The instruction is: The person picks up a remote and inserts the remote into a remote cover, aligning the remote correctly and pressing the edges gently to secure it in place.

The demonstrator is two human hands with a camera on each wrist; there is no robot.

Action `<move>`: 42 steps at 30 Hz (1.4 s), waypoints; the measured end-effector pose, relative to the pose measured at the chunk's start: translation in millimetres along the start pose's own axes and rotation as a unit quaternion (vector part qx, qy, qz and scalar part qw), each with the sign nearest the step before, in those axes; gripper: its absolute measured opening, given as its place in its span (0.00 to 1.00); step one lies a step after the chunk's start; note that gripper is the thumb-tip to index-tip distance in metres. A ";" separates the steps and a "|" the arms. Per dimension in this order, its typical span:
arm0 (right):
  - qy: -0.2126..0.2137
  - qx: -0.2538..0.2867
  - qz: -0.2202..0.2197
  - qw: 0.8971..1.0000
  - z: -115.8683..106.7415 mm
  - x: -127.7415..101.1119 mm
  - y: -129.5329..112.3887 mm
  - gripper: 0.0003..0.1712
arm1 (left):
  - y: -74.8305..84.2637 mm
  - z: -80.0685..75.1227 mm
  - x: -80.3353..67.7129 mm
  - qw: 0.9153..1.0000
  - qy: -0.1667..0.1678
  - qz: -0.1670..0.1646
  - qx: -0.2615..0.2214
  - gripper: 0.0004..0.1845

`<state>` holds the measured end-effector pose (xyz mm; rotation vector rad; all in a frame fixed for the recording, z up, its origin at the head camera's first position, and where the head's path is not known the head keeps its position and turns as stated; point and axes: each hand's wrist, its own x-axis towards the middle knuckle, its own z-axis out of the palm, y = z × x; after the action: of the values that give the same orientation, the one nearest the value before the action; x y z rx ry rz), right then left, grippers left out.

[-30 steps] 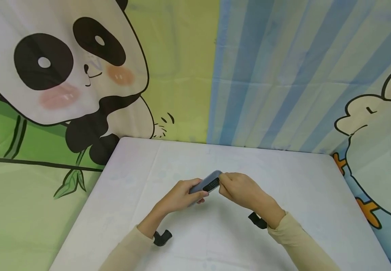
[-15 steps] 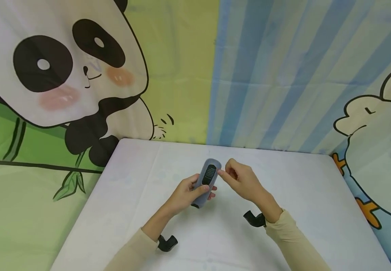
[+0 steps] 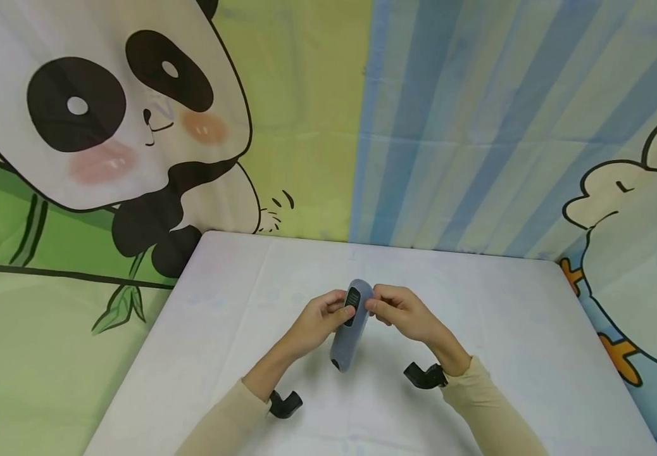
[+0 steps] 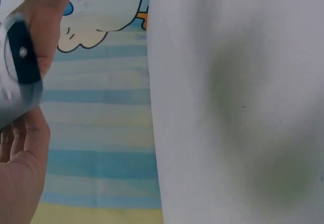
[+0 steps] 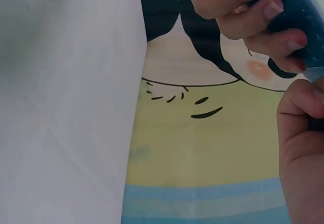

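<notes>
A long grey-blue object with rounded ends and a black printed panel is held above the table, its upper end leaning slightly right. My left hand grips it from the left, thumb over the panel. On the opposite side, the thumb and fingers of my right hand pinch its edge near the upper end. In the left wrist view the object shows a dark panel with a small light mark. Curled left fingers cross its dark face in the right wrist view. Its exact kind I cannot tell.
A white-covered table lies under both hands. Behind it hangs a printed cloth with a panda, stripes and a white cartoon figure. Black wrist camera mounts stick out below each wrist.
The object has turned from a flat slant to nearly upright, then rolled so its side shows more. My right hand drew back from its end, opened somewhat, and now pinches the edge.
</notes>
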<state>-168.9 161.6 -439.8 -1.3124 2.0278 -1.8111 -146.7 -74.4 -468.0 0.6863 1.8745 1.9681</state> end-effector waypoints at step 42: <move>0.114 0.001 0.097 0.989 26.9 -10.0 -2.6 0.23 | 20.2 7.6 23.4 0.985 -0.073 0.142 0.067 0.18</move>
<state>-145.2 148.2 -449.4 -0.9056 2.1748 -1.9472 -160.0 -56.7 -445.2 1.1630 1.9179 1.9046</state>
